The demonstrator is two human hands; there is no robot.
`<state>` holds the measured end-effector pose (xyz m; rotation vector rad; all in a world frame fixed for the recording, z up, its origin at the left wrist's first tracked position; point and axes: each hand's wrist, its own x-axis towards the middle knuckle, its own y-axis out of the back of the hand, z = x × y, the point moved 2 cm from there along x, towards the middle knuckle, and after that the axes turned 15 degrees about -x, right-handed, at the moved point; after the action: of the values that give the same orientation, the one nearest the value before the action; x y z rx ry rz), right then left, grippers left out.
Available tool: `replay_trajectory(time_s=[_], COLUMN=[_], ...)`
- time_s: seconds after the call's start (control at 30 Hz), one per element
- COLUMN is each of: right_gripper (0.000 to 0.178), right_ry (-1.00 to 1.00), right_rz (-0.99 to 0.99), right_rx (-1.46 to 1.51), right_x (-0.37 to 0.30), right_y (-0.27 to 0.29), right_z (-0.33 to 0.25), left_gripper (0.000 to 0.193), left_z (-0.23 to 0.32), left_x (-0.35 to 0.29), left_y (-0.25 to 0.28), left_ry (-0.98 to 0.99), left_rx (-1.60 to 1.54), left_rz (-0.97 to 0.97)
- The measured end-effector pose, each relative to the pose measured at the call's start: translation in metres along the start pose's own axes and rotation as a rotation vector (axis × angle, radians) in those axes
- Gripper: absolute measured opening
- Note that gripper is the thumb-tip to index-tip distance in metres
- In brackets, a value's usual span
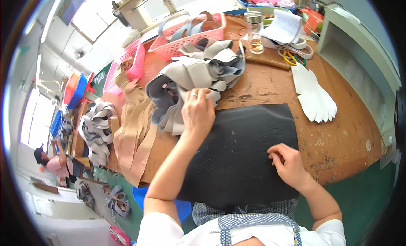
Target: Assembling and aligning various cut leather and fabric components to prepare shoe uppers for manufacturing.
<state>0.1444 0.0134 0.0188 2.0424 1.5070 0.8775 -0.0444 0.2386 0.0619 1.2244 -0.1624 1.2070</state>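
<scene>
A large heap of grey strips [190,72], pale on one face and darker on the other, lies curled on the brown worktable. My left hand [198,110], with a ring on one finger, reaches into the heap's near side. Its fingers are closed on the edge of a grey strip; their tips are partly hidden. In front of me a black mat [241,157] hangs over the table's near edge. My right hand [289,165] hovers at the mat's right side, its fingers curled in with nothing visible in them.
Tan strips [135,136] and another grey bundle [97,131] lie to the left. Pink baskets [188,34] stand behind. A glass jar [255,32], papers [284,27] and white glove-shaped pieces [313,93] sit at the right. A person [59,163] works at far left.
</scene>
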Motion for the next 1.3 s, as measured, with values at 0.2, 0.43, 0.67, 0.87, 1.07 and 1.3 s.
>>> replay_trajectory(time_s=[0.2,0.43,0.67,0.87,1.07,1.3], right_gripper=[0.009,0.053,0.015,0.018,0.056,0.045], right_ry=[0.367,0.292,0.265,0.178,0.448,0.323], right_rz=[0.084,0.319,0.199,0.315,0.063,0.108], right_rx=[-0.241,-0.530,-0.819,-0.530,-0.436,-0.387], right_x=[0.099,0.274,0.325,0.303,0.300,0.329], right_y=[-0.027,-0.088,-0.074,0.013,-0.058,-0.070], right_z=[-0.023,-0.028,0.001,0.044,-0.045,-0.018], left_gripper=[0.015,0.069,0.077,0.074,0.069,0.060], left_z=[-0.015,-0.029,-0.088,-0.089,-0.088,-0.104], left_x=[0.001,0.057,0.044,0.043,0.032,0.019], left_y=[0.033,-0.004,-0.008,-0.013,-0.013,0.006], left_ry=[0.354,-0.113,0.021,-0.041,0.001,0.112], left_rx=[-0.159,0.171,0.294,0.240,0.247,0.308], left_rz=[0.324,0.008,-0.171,-0.116,-0.120,-0.161])
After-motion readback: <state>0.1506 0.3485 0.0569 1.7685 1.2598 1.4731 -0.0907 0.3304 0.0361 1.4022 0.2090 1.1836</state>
